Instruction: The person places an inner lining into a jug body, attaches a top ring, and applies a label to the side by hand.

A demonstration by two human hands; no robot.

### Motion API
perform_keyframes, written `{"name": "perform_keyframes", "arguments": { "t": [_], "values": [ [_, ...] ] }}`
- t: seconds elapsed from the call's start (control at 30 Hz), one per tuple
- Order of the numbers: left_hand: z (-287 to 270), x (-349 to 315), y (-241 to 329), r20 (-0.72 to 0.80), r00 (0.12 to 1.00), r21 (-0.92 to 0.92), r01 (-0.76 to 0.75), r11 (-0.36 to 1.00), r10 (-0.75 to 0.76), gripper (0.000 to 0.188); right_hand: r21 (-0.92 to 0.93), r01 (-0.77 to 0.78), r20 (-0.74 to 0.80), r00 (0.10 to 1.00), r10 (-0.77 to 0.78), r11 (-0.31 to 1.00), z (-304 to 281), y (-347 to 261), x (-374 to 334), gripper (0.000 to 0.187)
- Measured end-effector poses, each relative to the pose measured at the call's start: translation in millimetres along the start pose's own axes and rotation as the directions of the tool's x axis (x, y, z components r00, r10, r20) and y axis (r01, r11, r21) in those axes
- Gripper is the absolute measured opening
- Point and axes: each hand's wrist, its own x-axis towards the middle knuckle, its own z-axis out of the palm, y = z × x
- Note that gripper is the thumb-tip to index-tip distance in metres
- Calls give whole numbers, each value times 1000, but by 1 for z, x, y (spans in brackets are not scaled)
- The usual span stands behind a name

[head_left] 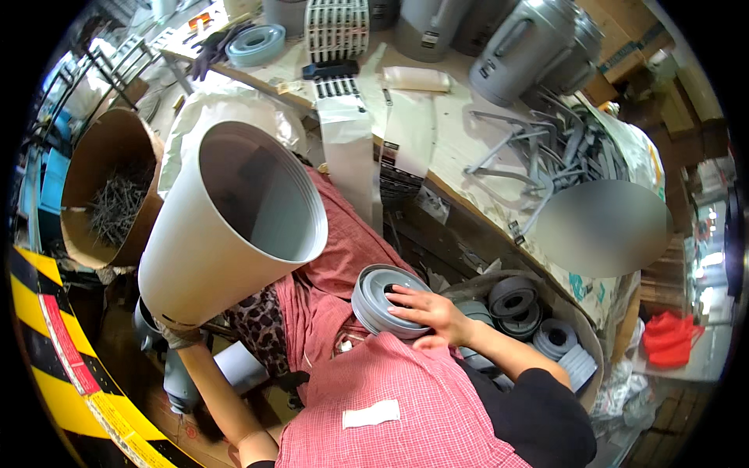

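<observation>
A large off-white plastic tub (195, 242) is tilted at my left, its wide mouth facing up and to the right. My left hand (181, 335), in what looks like a glove, holds it low at its base; most of those fingers are hidden behind it. On my lap rests a grey round plastic lid (374, 300) with a raised rim and a hole in the middle. My right hand (429, 313) grips this lid, fingers over its top and the thumb at its near side.
Several similar grey lids (515, 308) fill a bin at my right. The worktable (460, 144) ahead carries a label roll (337, 31), grey jugs (521, 51) and a heap of grey handles (577, 144). A cardboard drum (86, 179) of thin grey parts and a striped barrier (58, 366) stand left.
</observation>
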Motion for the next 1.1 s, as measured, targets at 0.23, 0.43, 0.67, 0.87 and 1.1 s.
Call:
{"name": "perform_keyframes", "arguments": {
  "t": [0.23, 0.43, 0.67, 0.87, 1.1],
  "values": [
    [-23, -63, 37, 43, 999, 317, -36, 948, 23, 33, 616, -147, -565, 601, 565, 774, -12, -11, 33, 60],
    [17, -75, 93, 148, 975, 275, -203, 940, 168, 42, -188, 311, -524, 770, -363, 932, -62, -32, 99, 57],
    [-15, -70, 111, -229, 972, -15, 42, 999, -44, 40, 33, 177, -612, 781, -120, 984, -44, -46, 111, 55],
    [-117, -33, 188, -548, 487, -229, -870, 438, 681, 27, 961, -268, 125, 655, 745, 75, 27, -4, 139, 49],
    [-144, 25, 262, -238, 562, -359, -809, 466, 792, 40, -30, -532, -608, 681, 407, 846, -55, 22, 79, 49]
  ]
}}
